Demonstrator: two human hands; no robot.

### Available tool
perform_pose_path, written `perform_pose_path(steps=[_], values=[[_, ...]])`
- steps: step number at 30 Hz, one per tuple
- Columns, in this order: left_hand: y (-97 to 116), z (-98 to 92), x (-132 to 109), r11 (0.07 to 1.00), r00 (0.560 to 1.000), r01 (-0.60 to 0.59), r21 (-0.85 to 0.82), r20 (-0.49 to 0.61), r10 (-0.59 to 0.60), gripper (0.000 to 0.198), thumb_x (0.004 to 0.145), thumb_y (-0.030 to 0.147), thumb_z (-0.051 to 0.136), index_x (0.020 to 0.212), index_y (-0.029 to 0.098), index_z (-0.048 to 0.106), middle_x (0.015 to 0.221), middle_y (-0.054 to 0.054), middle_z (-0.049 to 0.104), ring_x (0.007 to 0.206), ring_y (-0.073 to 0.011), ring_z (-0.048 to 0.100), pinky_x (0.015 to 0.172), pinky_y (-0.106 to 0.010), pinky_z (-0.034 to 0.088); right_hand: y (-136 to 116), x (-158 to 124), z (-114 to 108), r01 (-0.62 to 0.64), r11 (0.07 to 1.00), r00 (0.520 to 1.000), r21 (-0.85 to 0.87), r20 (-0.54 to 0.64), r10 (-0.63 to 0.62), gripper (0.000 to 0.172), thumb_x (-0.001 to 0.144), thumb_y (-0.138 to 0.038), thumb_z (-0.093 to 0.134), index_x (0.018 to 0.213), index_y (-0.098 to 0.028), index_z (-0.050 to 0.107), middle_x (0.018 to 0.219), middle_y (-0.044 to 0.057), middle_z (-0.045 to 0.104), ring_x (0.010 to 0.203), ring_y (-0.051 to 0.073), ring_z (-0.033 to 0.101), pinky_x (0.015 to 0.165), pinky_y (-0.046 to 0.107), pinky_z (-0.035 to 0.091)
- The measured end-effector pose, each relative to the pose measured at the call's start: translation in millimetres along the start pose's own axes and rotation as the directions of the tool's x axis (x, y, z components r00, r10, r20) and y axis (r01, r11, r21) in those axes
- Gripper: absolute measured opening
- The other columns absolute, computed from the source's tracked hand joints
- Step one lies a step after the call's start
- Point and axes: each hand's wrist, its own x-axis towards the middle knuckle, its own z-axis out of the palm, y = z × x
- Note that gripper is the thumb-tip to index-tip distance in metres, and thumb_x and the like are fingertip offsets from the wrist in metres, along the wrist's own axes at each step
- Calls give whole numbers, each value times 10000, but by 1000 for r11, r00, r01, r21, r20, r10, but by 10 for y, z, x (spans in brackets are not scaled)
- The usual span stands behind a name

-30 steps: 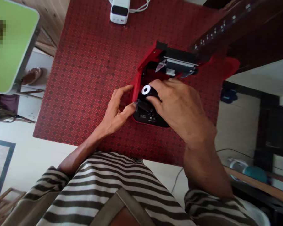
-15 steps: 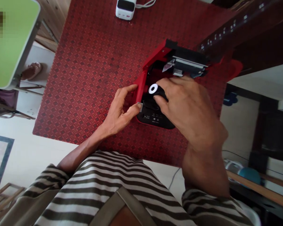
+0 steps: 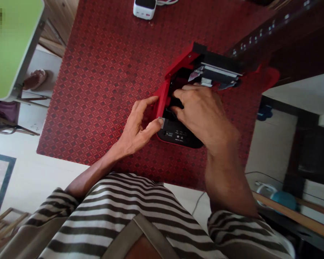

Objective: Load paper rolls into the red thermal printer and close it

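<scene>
A red and black printer (image 3: pixel 182 136) with its lid (image 3: pixel 218 64) raised lies on the red patterned table. My left hand (image 3: pixel 137 129) holds the printer's left side, fingers along the red outer wall and thumb on a small grey patch at the rim. Inside the open compartment is my right hand (image 3: pixel 202 111), its fingers curled and pointing down. Between its forefinger and thumb shows something dark, where the small dark roll with a white end was; that white end is now hidden. Clear film hangs from the lid's inner side.
A white device with a dark top (image 3: pixel 144 9) and a white cable sits at the table's far edge. To the left stands a green-topped table (image 3: pixel 13 46). A dark, shiny piece of furniture (image 3: pixel 272 32) rises at the right. Below, a cable runs across the pale floor.
My right hand has moved down and slightly left into the printer, taking the roll's white end out of sight. The left hand keeps its hold.
</scene>
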Motion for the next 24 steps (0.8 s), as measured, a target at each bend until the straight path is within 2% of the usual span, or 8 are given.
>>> perform_pose_path(steps=[3, 11, 15, 18, 20, 24], values=[[10, -6, -2, 1000, 1000, 13, 0, 7, -13, 607, 1202, 613, 785, 1720, 304, 717, 1690, -160, 800, 1583, -406, 755, 1405, -633, 619, -9, -2, 36, -24, 999, 1000, 26, -4, 24, 167, 1069, -138, 723, 1089, -280, 808, 1325, 143, 901, 1258, 429, 859, 1117, 577, 705], [26, -15, 19, 1000, 1000, 21, 16, 13, -22, 603, 1187, 605, 776, 1713, 316, 709, 1726, -154, 809, 1635, -415, 736, 1435, -645, 592, 43, 26, 103, 21, 996, 1000, 81, -21, -19, 221, 1040, -88, 724, 1104, -274, 826, 1265, 149, 908, 1258, 427, 877, 1180, 598, 711], [72, -24, 20, 999, 999, 37, 10, 25, -37, 580, 1190, 587, 776, 1698, 314, 717, 1723, -150, 810, 1625, -410, 734, 1432, -650, 593, 75, -132, -92, 71, 977, 996, 203, -66, -59, 284, 1127, -146, 677, 1249, -282, 895, 1309, 148, 926, 1307, 413, 887, 1234, 605, 701], [90, -28, 9, 999, 999, 46, 0, 23, -46, 565, 1198, 599, 785, 1689, 324, 729, 1721, -147, 806, 1612, -411, 744, 1421, -648, 609, 98, -336, -333, 149, 916, 989, 371, -73, -132, 354, 1220, -267, 622, 1336, -353, 945, 1374, 89, 960, 1289, 385, 918, 1223, 593, 719], [84, -27, 2, 999, 998, 53, 6, 21, -53, 563, 1201, 615, 783, 1690, 342, 731, 1718, -138, 807, 1607, -412, 747, 1413, -645, 622, 113, -445, -434, 164, 873, 986, 459, -59, -154, 335, 1232, -356, 657, 1358, -402, 963, 1367, 49, 982, 1236, 379, 938, 1181, 588, 739], [48, -23, -2, 998, 998, 58, 23, 7, -59, 594, 1193, 632, 784, 1714, 354, 721, 1697, -135, 806, 1574, -401, 755, 1407, -639, 631, 118, -495, -409, 123, 861, 992, 493, -31, -124, 297, 1203, -376, 704, 1296, -411, 983, 1302, 31, 1003, 1185, 389, 947, 1158, 606, 745]])
